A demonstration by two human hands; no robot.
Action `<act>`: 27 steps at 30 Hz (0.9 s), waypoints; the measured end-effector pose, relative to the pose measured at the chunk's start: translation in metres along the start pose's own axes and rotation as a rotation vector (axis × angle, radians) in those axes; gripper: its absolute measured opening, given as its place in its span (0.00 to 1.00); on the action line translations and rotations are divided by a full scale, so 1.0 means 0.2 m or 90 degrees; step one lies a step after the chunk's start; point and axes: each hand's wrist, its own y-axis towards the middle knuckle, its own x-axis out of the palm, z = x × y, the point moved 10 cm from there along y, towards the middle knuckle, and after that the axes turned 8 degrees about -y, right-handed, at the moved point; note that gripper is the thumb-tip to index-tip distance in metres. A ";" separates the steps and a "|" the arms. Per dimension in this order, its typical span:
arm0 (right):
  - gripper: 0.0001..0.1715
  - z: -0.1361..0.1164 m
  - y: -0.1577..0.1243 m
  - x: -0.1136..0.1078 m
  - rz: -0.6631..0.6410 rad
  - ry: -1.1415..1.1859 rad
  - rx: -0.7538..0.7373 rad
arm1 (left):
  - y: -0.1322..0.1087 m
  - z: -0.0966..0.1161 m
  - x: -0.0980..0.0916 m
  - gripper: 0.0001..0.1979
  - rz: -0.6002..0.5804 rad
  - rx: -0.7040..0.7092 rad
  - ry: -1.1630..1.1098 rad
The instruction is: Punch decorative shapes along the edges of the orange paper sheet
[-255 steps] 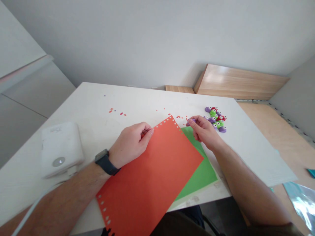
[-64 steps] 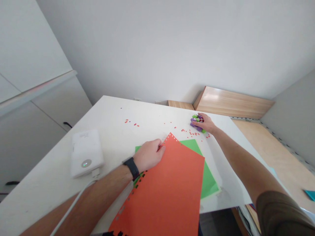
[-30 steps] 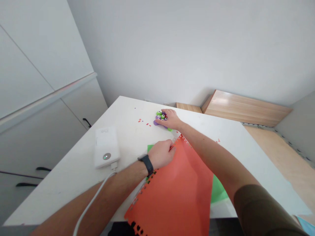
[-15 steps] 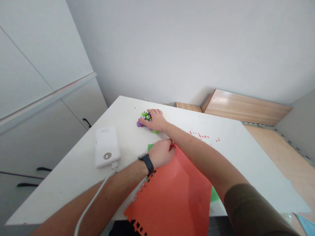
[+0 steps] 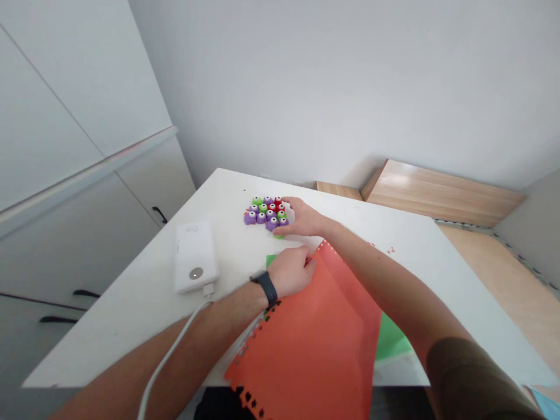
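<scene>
My left hand (image 5: 289, 272), with a dark watch on the wrist, is closed at the far left edge of a red sheet (image 5: 319, 344). A sliver of red shows at its fingertips. Rows of small cut-outs run along the sheet's edges. My right hand (image 5: 303, 217) is open, thumb and fingers spread at the right side of a cluster of small one-eyed figures (image 5: 261, 217) in purple, green and red. Whether it touches them I cannot tell. Beneath the red sheet lies a green sheet (image 5: 391, 337), showing at the right and by my left wrist.
On the white table (image 5: 238, 245), a white power bank (image 5: 195, 256) with a plugged-in white cable (image 5: 172, 347) lies at the left. Small red scraps (image 5: 391, 250) lie beyond my right forearm. Cabinets (image 5: 144, 192) stand left, and a wooden box (image 5: 441, 189) sits behind the table.
My right hand has drawn back to the right from over the figures, uncovering most of the cluster. My left hand stays at the red sheet's edge. The view has shifted slightly.
</scene>
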 end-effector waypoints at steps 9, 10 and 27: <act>0.53 -0.02 0.01 0.05 0.074 -0.036 0.011 | 0.00 0.00 0.00 0.14 -0.005 0.007 0.004; 0.54 -0.02 0.02 0.05 0.080 -0.043 0.016 | 0.00 0.00 0.00 0.14 -0.006 0.006 0.005; 0.13 0.03 -0.03 0.03 0.047 -0.170 0.051 | 0.00 0.02 0.00 0.15 0.002 0.024 -0.003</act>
